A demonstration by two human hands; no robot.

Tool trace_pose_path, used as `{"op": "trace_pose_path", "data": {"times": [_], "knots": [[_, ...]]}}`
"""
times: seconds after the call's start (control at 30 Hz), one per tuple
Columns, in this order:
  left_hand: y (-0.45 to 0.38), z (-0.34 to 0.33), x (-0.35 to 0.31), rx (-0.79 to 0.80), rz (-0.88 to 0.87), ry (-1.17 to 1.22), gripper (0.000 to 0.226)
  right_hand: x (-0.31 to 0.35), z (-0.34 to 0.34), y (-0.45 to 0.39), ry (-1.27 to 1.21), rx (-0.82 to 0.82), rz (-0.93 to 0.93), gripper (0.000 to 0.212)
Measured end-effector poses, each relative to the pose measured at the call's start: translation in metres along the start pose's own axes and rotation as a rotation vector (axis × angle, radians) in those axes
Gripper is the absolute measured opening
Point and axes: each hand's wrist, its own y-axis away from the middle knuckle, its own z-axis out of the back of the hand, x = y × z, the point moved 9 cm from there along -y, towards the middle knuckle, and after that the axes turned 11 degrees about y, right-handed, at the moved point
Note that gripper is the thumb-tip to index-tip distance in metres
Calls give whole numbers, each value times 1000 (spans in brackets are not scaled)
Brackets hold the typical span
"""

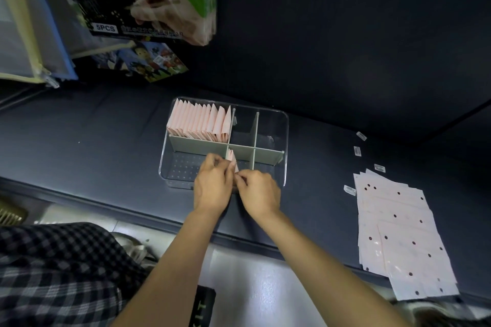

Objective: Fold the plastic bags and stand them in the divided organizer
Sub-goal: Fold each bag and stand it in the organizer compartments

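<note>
A clear divided organizer [286,141] with grey-green partitions stands on the dark surface. Its back left compartment holds a row of several folded pink bags [199,121] standing upright. My left hand [212,184] and my right hand [259,194] meet over the organizer's front edge, both pinching one folded pink bag [231,158] that stands against the divider between the front compartments. A flat stack of unfolded pale pink bags [398,231] with dark dots lies to the right.
Several small white sticker strips [357,151] lie between the organizer and the stack. Packaged goods [127,8] and zip pouches hang at the top left. A checked garment [58,268] is at the lower left, beyond the surface's front edge.
</note>
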Motion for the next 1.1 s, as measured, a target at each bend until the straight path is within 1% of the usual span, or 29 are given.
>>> {"op": "trace_pose_path", "data": {"times": [0.07, 0.13, 0.23, 0.3, 0.4, 0.47, 0.5, 0.57, 0.6, 0.63, 0.7, 0.73, 0.77, 0.83, 0.9, 0.93, 1.0, 1.1], "knots": [[0, -1, -1, 14, -14, -48, 30, -22, 13, 13, -75, -78, 17, 23], [1, -1, -1, 16, -7, -47, 27, -62, 26, 30, -143, -149, 6, 20], [3, -2, -6, 9, 0, -82, 21, -150, 34, 56, -164, -150, -74, 21], [8, -6, -14, 4, -13, -148, 21, -216, 35, 77, -115, -118, -176, 29], [23, -12, -40, -45, -127, -180, 17, -300, 30, 115, -22, -37, -336, 48], [37, -22, -63, -49, -245, -161, 17, -332, 25, 136, 6, -4, -382, 57], [46, -31, -75, -19, -311, -136, 16, -341, 22, 143, 12, 3, -390, 59], [68, -59, -95, 121, -431, -87, 16, -350, 16, 149, -29, -21, -402, 54], [81, -78, -100, 237, -466, -84, 17, -351, 14, 150, -70, -50, -406, 46], [95, -98, -100, 376, -472, -99, 20, -351, 14, 150, -104, -85, -402, 35], [125, -133, -85, 626, -420, -165, 32, -351, 17, 150, -153, -149, -389, 12], [138, -144, -73, 702, -397, -226, 38, -351, 18, 150, -191, -165, -385, 6], [147, -149, -63, 747, -392, -284, 43, -352, 18, 150, -229, -167, -383, 8], [156, -150, -54, 788, -389, -319, 49, -353, 18, 149, -247, -156, -404, 9], [156, -148, -57, 800, -364, -301, 50, -349, 23, 147, -186, -170, -417, 8], [154, -147, -62, 791, -345, -271, 50, -342, 25, 143, -186, -178, -387, 7], [149, -146, -76, 759, -323, -190, 54, -316, 28, 134, -271, -148, -280, 5], [149, -148, -98, 731, -335, -75, 64, -264, 22, 125, -417, -4, -135, 3]]}}
